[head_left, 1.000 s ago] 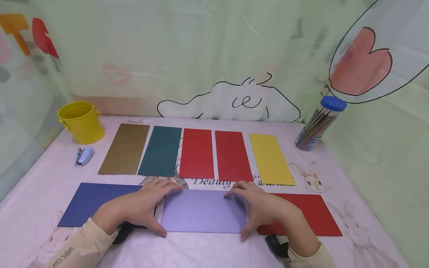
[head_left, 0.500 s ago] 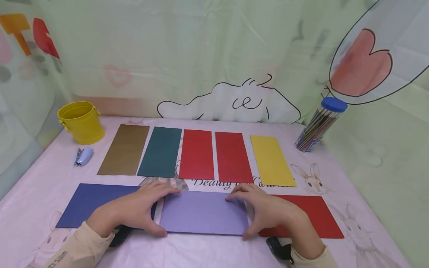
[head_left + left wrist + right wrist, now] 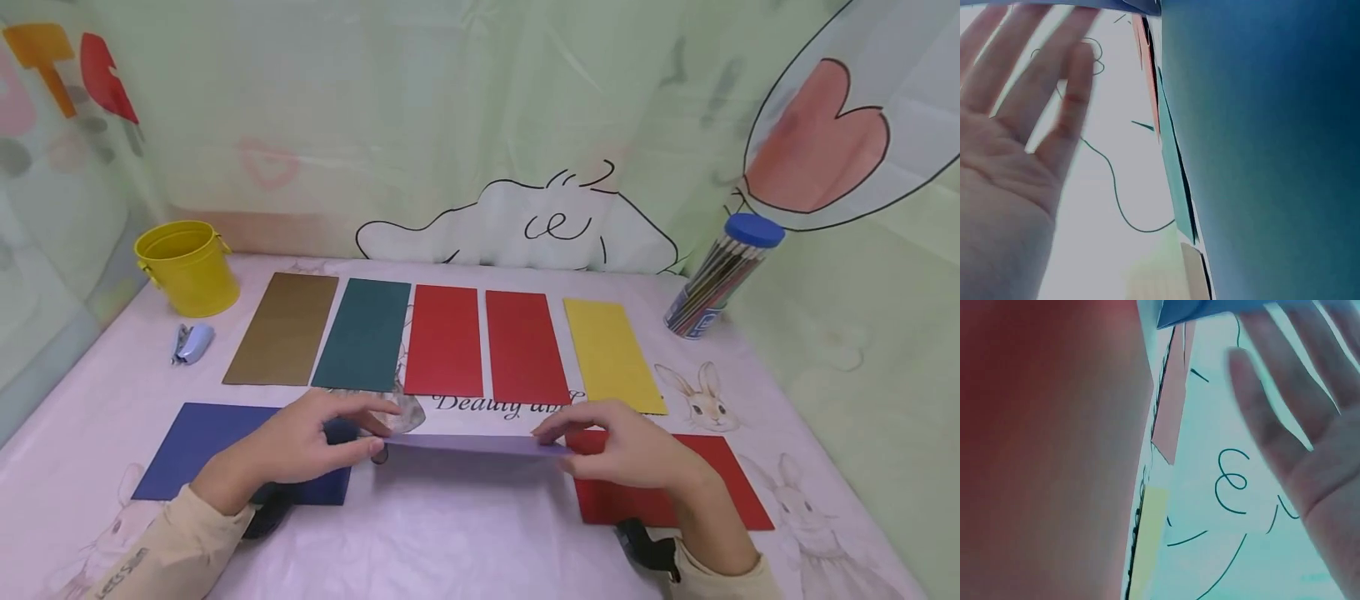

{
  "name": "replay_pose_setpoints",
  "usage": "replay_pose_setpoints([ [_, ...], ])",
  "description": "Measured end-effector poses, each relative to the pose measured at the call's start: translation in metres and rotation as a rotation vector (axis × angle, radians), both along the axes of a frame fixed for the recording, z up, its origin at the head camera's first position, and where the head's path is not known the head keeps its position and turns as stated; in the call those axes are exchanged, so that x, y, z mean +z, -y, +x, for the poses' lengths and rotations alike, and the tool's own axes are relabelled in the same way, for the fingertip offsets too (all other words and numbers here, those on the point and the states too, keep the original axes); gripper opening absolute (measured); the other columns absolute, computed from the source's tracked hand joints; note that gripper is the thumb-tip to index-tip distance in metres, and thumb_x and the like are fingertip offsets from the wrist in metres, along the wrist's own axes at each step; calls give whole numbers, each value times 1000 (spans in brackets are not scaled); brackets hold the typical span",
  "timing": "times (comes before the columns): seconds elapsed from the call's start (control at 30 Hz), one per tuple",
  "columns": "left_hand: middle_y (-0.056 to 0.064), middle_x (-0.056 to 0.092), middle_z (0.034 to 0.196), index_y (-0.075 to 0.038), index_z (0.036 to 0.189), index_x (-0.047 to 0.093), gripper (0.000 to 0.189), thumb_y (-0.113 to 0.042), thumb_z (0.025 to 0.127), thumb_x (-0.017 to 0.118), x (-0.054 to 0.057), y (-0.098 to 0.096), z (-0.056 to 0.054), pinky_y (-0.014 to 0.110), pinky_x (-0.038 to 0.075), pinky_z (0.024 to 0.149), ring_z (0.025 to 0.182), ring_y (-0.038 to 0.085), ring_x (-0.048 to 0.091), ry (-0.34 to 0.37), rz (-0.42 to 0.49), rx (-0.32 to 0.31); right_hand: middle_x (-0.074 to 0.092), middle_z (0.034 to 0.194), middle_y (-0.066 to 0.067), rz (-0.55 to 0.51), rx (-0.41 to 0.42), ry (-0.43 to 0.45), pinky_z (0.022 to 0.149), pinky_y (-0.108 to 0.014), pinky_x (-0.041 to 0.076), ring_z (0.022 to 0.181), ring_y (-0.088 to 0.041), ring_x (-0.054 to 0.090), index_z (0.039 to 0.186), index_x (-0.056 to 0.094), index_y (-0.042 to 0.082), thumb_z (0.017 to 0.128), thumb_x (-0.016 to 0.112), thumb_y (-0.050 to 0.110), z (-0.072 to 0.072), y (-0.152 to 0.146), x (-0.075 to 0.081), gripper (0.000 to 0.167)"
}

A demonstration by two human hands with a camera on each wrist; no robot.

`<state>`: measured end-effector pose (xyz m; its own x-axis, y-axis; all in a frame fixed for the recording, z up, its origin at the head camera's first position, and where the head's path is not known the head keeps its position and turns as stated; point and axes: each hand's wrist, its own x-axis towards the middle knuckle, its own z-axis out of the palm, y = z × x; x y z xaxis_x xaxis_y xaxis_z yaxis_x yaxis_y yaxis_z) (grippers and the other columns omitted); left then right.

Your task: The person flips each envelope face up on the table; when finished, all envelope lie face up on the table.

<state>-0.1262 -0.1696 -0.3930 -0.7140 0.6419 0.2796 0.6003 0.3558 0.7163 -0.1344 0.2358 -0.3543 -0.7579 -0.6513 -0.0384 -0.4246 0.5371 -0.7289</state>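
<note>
- Lavender sheet (image 3: 476, 445): held between both hands over the near middle of the surface (image 3: 465, 558), tilted to show almost edge-on, with a shadow below; contact of the far edge with the surface impossible to tell.
- Looks thin and light, like card or thin foam; probably stiff enough to span from hand to hand with little sag, yet likely to bow or crease if squeezed inward.
- Probably smooth-faced: best pinched gently at the two short ends, thumb on one face, fingers on the other, both ends kept level against twisting.
- Left hand (image 3: 303, 437): fingers and thumb pinching the left end.
- Right hand (image 3: 626, 446): fingers and thumb pinching the right end; exact fingertip contact hard to read in the blurred wrist views.
- Just outside, flat on the surface: blue sheet (image 3: 217, 450) at left, near red sheet (image 3: 697, 479) at right, each partly hidden by a hand.
- Beyond, in a flat row from left to right: brown sheet (image 3: 281, 329), green sheet (image 3: 362, 333), left red sheet (image 3: 444, 340), right red sheet (image 3: 527, 346), yellow sheet (image 3: 617, 354).
- Farthest out: yellow bucket (image 3: 187, 271) and stapler (image 3: 192, 343) at left, tube of pencils (image 3: 696, 321) at right.
</note>
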Motion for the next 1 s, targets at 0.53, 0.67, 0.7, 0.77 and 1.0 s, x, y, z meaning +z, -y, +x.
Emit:
replay_pose_setpoints([
  [0.53,-7,70,114,-23,124,65,27,-15,98,68,-2,-1,-4,33,56,86,95,10,68,66,51,140,66,111,-6,-178,-172,-18,73,-33,59,85,-18,69,120,66,12,90,77,10,-5,5,-8,32],
  [0.67,-6,69,110,-22,128,62,38,-27,93,75,0,-3,-3,34,57,83,93,11,68,121,-6,137,66,109,-6,-140,-180,2,72,-31,58,83,-19,68,119,67,11,88,80,11,-6,4,-9,34],
  [0.7,-6,68,109,-21,130,61,43,-30,91,77,0,-3,-3,34,57,82,93,11,67,131,-25,137,66,106,-5,-126,-178,6,71,-31,58,82,-19,68,120,66,11,86,81,12,-6,4,-9,37],
  [0.77,-6,67,106,-20,133,59,54,-36,87,81,1,-3,-2,36,56,81,93,13,66,139,-64,135,65,100,-5,-95,-166,8,68,-31,57,79,-20,66,122,65,11,82,85,12,-7,3,-10,45],
  [1.0,-7,63,110,-18,144,51,77,-35,79,88,-1,-6,-1,38,54,88,101,14,59,160,-165,119,62,87,-5,11,-143,-2,63,-29,55,79,-21,62,126,62,12,76,90,14,-9,3,-12,57],
])
